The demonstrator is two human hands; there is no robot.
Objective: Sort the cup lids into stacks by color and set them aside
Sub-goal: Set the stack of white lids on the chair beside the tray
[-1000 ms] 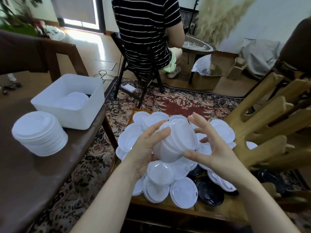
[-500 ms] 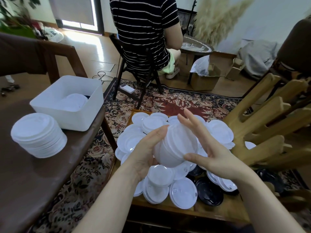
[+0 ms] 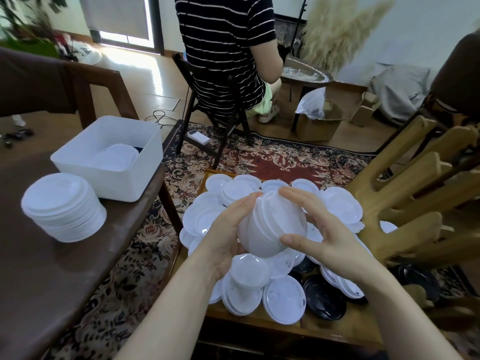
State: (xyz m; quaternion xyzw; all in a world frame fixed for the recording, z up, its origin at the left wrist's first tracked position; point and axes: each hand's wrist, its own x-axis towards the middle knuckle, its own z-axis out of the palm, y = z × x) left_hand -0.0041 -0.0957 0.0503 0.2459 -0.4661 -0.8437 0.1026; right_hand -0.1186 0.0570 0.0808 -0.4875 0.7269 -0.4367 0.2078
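**Two hands around one stack of white lids**

Two hands are seen above a low wooden table that is heaped with loose cup lids. A nested stack of white lids is held between them, tilted on its side over the heap. The stack is cupped from the left by the left hand, whose fingers are curled round its lower part. It is gripped from the right by the right hand, with the thumb laid across the near edge and the fingers bent over the top.

Loose white lids are spread over most of the low table, overlapping one another. Several black lids are seen at the near right of the heap, partly covered by white ones.

On the dark table to the left, a finished pile of white lids has been set, and just behind it stands a white bin in which more white lids are held. A person in a striped shirt is seated on a chair beyond the patterned rug. A wooden rack stands to the right.
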